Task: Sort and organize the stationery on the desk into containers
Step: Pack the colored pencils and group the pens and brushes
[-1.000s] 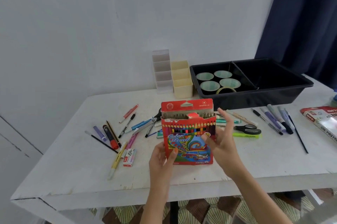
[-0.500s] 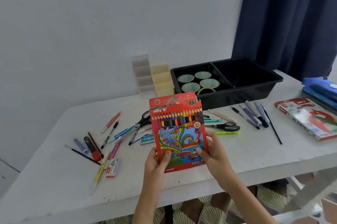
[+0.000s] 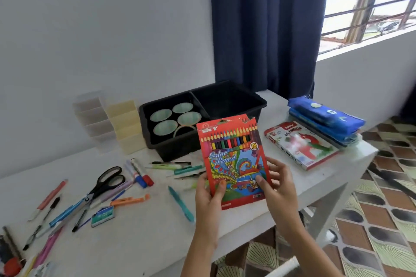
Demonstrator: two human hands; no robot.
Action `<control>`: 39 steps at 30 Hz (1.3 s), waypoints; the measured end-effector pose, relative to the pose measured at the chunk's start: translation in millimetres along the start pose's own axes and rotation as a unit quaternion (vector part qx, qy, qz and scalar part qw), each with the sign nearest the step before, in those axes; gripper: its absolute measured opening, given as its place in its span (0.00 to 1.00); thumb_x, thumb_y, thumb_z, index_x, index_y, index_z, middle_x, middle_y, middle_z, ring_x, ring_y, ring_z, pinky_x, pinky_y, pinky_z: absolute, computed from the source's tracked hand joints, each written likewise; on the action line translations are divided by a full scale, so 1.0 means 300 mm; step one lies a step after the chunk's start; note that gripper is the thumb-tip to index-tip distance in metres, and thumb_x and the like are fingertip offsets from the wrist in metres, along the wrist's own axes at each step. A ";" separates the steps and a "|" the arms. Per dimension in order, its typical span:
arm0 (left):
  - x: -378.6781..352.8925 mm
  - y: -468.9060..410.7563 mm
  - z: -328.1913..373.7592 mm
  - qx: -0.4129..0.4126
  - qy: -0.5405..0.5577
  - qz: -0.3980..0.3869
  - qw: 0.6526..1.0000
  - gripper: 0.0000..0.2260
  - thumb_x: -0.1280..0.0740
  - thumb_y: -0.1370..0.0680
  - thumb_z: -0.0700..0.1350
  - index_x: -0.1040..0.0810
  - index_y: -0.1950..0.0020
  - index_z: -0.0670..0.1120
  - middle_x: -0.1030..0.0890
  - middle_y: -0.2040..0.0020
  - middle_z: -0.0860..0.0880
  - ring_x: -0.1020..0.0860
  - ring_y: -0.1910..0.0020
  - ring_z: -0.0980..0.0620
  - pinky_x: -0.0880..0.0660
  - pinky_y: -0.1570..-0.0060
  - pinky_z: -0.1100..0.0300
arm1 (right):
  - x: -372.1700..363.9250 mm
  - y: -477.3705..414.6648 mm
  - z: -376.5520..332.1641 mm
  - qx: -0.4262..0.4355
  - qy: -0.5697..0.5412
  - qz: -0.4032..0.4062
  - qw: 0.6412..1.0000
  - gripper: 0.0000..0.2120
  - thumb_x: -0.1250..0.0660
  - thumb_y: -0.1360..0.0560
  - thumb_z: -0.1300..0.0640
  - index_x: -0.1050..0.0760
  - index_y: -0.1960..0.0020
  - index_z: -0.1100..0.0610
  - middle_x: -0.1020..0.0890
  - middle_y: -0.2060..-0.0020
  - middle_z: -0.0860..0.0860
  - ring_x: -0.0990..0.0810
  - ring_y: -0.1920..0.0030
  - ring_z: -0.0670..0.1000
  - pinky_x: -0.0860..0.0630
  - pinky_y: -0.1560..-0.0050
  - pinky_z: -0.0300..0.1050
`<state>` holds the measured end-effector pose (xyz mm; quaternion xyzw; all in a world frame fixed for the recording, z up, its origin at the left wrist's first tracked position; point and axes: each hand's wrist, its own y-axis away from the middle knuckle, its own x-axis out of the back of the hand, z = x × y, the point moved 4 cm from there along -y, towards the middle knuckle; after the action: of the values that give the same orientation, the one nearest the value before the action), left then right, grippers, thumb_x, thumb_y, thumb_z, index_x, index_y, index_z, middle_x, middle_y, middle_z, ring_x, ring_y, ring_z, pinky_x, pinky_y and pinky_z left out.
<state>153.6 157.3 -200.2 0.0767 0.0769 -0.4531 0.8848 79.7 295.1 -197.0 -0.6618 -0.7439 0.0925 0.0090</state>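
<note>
Holding the pencil box (image 3: 231,159) upright over the desk's (image 3: 135,243) near edge, my left hand (image 3: 208,195) and right hand (image 3: 276,186) pinch its bottom; I'd keep all 18 pencils level toward the tray's (image 3: 262,107) right half.

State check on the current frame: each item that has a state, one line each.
color pencil box: flap looks closed, held upright by both hands
left hand: grips the box's lower left edge
right hand: pinches the box's lower right edge
scissors: blades closed, flat on the desk
black tray: tape rolls in left compartment
oil pastels box: closed, flat on the desk
</note>
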 end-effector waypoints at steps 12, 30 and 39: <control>-0.540 -0.171 -0.247 0.126 -0.004 -0.011 0.992 0.11 0.35 0.21 0.42 0.28 0.39 0.46 0.19 0.47 0.46 0.18 0.52 0.50 0.20 0.61 0.59 | 0.446 -0.321 0.112 0.048 0.196 0.088 0.975 0.10 0.35 0.25 0.67 0.22 0.48 0.55 0.27 0.48 0.53 0.25 0.47 0.50 0.28 0.62 0.23; -0.754 -0.277 -0.331 0.033 -0.148 0.067 0.986 0.25 0.35 0.22 0.39 0.38 0.27 0.46 0.31 0.35 0.46 0.26 0.38 0.49 0.23 0.44 0.51 | 0.477 -0.414 0.175 0.162 0.483 -0.004 0.860 0.21 0.45 0.24 0.51 0.23 0.41 0.62 0.21 0.41 0.54 0.27 0.36 0.53 0.33 0.33 0.46; -0.758 -0.285 -0.326 0.034 -0.209 0.031 0.977 0.24 0.32 0.24 0.41 0.38 0.33 0.45 0.32 0.38 0.46 0.27 0.39 0.50 0.22 0.50 0.60 | 0.545 -0.482 0.117 0.180 0.400 0.004 0.898 0.11 0.30 0.33 0.71 0.18 0.54 0.60 0.18 0.53 0.50 0.23 0.49 0.51 0.24 0.47 0.46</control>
<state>-53.8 307.8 -254.5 0.0125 -0.1279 -0.4339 0.8918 -87.3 436.4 -227.9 -0.6327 -0.6456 -0.0477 0.4250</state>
